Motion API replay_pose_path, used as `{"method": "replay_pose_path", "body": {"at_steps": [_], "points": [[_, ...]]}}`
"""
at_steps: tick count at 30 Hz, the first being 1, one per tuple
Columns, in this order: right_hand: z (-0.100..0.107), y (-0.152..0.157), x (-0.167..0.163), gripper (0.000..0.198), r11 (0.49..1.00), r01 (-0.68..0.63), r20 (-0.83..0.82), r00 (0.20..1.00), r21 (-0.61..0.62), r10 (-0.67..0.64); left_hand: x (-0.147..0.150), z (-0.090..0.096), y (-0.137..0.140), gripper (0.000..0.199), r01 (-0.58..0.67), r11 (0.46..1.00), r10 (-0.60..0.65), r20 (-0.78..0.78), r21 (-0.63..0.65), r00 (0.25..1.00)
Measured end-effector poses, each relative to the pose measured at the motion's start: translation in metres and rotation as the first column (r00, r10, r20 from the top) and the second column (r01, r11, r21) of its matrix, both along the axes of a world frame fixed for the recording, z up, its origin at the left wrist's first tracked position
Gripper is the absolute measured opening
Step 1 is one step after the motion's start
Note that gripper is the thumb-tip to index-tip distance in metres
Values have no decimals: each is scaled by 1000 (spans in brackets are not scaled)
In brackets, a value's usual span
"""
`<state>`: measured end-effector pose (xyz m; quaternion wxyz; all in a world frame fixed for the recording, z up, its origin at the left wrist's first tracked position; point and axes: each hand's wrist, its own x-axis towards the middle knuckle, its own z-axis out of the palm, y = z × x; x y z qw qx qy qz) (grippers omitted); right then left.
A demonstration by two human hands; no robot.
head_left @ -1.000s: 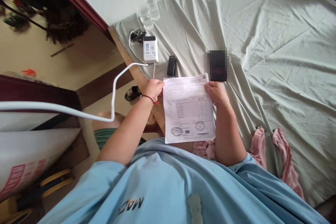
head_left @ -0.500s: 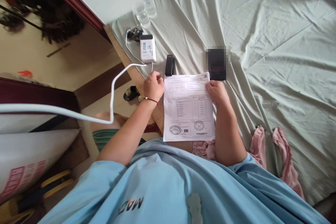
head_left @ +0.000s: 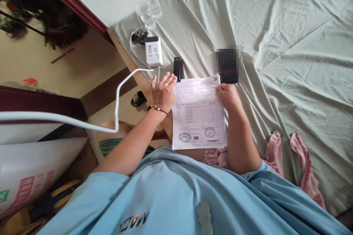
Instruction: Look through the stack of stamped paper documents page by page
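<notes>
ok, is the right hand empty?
No, the right hand holds the printed papers by their right edge, near the top corner.

You wear a light-blue short-sleeved shirt (head_left: 168,187), dark lettering (head_left: 134,222) at seven o'clock, and green legwear (head_left: 110,147) at eight; a gold-coloured ring (head_left: 166,83) and beaded cord bracelet (head_left: 159,108) adorn your left hand (head_left: 163,95).

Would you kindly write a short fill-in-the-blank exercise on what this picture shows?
1. The bare right hand grips the white printed paper by its ____ edge.
2. A gold-coloured ____ circles one finger of the bare left hand.
3. Near its lower edge, the paper bears ____ dark rounded stamps.
4. In the picture, the white box with blue print lies to the ____ of the slim black oblong object.

Missing words: right; ring; two; left.
</notes>
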<state>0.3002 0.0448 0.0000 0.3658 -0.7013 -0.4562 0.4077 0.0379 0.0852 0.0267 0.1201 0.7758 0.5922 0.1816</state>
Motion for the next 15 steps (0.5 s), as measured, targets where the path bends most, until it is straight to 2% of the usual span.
{"method": "replay_pose_path", "body": {"at_steps": [3,6,8,10,12,14,15], "points": [[5,-1,-1,22,1000,-19,-26,1000,-17,19,2,8,0,55,14,1000,-14,-11,-22,1000],[13,-4,1,21,998,-48,-126,991,-39,43,1,11,0,59,22,999,-21,40,-31,999],[18,-7,4,19,996,-77,-237,969,-47,64,-2,7,-3,58,-14,999,19,116,-41,993],[23,-10,8,20,992,-123,-391,915,-32,101,-8,0,-9,52,-86,995,98,252,-57,963],[26,-13,11,25,985,-172,-548,823,12,151,-13,-6,-18,46,-164,984,175,466,-66,867],[28,-15,12,31,980,-186,-643,742,71,188,-17,-7,-31,45,-219,968,243,682,-123,690],[28,-15,12,33,980,-173,-663,723,98,194,-18,-5,-38,47,-184,961,275,770,-205,575]]}}
